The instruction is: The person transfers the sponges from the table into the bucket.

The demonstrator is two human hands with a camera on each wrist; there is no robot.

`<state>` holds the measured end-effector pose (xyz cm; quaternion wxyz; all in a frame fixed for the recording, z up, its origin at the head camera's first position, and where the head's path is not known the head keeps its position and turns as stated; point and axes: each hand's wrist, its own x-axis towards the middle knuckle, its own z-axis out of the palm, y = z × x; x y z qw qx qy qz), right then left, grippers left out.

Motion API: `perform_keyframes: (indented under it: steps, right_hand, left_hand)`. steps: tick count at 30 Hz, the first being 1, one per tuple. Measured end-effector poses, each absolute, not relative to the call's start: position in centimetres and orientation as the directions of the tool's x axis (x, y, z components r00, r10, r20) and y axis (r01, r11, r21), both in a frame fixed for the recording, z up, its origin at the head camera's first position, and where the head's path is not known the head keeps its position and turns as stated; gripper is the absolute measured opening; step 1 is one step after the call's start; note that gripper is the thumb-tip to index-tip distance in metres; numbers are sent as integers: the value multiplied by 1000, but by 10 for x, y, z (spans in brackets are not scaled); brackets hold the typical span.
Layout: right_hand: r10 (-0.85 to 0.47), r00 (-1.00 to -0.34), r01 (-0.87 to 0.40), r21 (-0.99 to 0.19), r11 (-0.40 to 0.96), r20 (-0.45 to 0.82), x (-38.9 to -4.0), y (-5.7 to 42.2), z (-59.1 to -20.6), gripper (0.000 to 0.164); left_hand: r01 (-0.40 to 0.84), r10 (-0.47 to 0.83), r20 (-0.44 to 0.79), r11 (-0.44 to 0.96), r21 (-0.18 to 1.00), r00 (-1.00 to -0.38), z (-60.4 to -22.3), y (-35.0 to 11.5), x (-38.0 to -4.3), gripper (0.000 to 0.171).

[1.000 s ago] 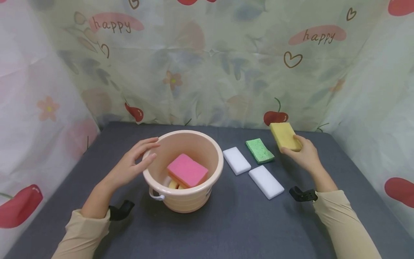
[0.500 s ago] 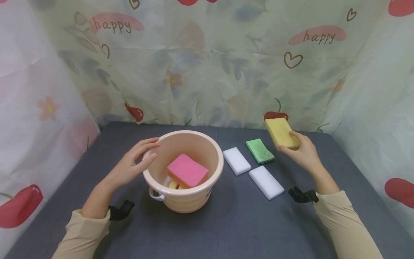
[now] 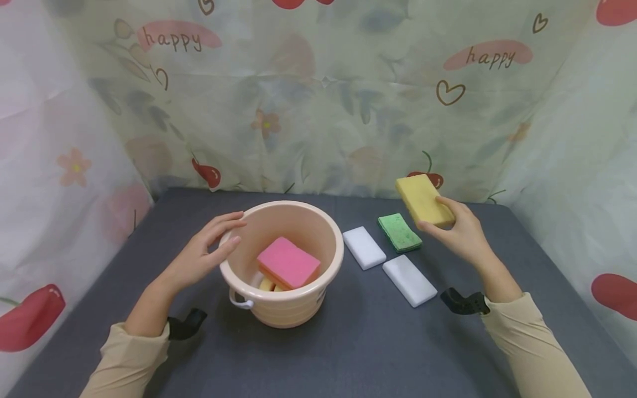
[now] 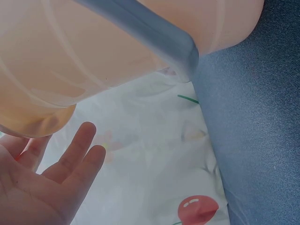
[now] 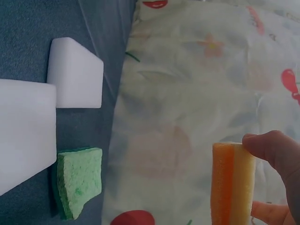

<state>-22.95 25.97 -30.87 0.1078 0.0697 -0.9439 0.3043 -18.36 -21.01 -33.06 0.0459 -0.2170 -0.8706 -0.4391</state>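
My right hand pinches a yellow sponge between thumb and fingers, holding it raised above the table. In the right wrist view, that sponge shows an orange layer beside the yellow one. At the left rim of a pale peach bucket, my left hand lies with fingers loosely extended, gripping nothing. Inside the bucket, a pink sponge rests on yellowish pieces, mostly hidden. Between bucket and right hand lie a green sponge and two white sponges, flat on the table.
A dark tabletop carries everything. Patterned fabric hangs behind it and along both sides. The bucket's grey-white handle hangs down on its near left side. The nearer white sponge lies to the right of the other.
My right hand has moved left and slightly upward with the yellow sponge, closer to the green one. The left hand, the bucket and the lying sponges stay where they were.
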Motion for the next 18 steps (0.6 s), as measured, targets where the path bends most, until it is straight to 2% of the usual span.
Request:
perform_keyframes:
  steps: [18]
  right_hand:
    - [-125, -947, -275, -551, 788, 295, -217, 239, -295, 72]
  left_hand:
    - [433, 342, 286, 516, 739, -895, -331, -211, -183, 38]
